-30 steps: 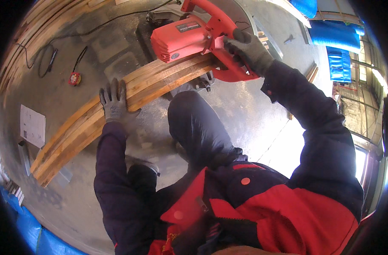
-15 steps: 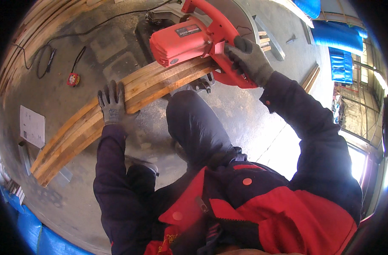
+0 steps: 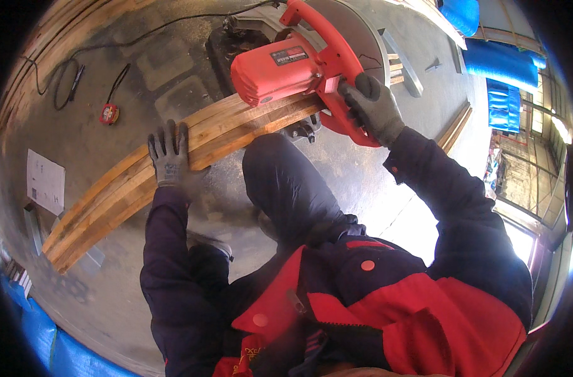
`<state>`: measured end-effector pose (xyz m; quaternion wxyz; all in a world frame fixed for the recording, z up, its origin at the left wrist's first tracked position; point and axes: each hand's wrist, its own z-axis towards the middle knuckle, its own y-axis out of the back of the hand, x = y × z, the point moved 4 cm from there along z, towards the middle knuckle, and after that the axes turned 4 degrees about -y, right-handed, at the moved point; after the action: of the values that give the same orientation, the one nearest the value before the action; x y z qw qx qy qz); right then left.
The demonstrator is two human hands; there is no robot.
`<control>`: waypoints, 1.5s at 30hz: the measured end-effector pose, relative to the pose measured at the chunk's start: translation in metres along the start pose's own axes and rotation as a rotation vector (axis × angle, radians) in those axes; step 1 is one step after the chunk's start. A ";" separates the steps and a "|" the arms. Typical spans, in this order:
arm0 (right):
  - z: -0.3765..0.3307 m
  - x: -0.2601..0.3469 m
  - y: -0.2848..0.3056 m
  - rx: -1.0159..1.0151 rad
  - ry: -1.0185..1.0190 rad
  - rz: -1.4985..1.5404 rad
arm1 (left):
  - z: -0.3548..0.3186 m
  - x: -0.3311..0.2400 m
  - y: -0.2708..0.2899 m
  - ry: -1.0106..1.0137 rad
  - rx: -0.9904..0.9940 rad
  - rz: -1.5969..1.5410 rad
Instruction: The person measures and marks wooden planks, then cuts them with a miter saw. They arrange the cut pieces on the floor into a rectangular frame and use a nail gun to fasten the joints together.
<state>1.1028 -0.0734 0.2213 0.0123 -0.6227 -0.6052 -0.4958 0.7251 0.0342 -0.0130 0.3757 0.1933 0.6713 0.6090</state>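
Observation:
Side by side, several long wooden boards (image 3: 110, 201) run from the lower left to beneath a red cut-off saw (image 3: 280, 66). My left hand (image 3: 169, 154), in a grey work glove, lies flat across the boards with its fingers spread. Wrapped round the saw's red handle is my gloved right hand (image 3: 374, 110); its fingertips are partly hidden behind the handle. The motor housing covers the far ends of the boards, and the large round guard stands behind it. I cannot tell whether the blade touches the wood.
On the concrete floor lie a red tape measure (image 3: 109, 114), a black cable (image 3: 136, 41) and a white paper sheet (image 3: 46, 181). Long timber (image 3: 32, 69) is stacked at the far left. Cut wood pieces (image 3: 395, 69) and a metal channel (image 3: 403, 66) lie beyond the saw.
The saw and my right hand appear slightly lower and further right in view. My left hand stays flat on the boards, and my grip on the handle continues.

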 end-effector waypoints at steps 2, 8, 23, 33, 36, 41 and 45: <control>0.002 -0.005 0.000 -0.025 -0.009 -0.011 | 0.000 0.001 -0.001 -0.005 -0.002 -0.051; -0.001 -0.012 -0.002 -0.044 -0.025 0.037 | 0.000 0.003 -0.004 -0.034 -0.064 -0.020; -0.002 -0.055 -0.022 -0.052 -0.024 0.132 | -0.001 0.004 -0.009 -0.043 -0.091 0.019; 0.006 0.032 0.011 0.131 0.088 -0.092 | -0.004 0.002 -0.002 -0.009 0.001 -0.010; 0.020 0.116 0.034 0.520 -0.057 -0.108 | -0.005 -0.002 -0.001 -0.040 -0.061 -0.028; 0.012 0.200 0.043 0.555 0.884 -0.393 | -0.002 -0.005 -0.009 -0.066 -0.059 0.049; -0.036 0.186 0.065 0.183 1.195 -0.393 | 0.002 -0.009 -0.009 -0.072 0.048 0.186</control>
<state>1.0892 0.0249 0.3947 0.3099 -0.1120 -0.6369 -0.6969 0.7340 0.0277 -0.0192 0.3367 0.2852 0.6511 0.6176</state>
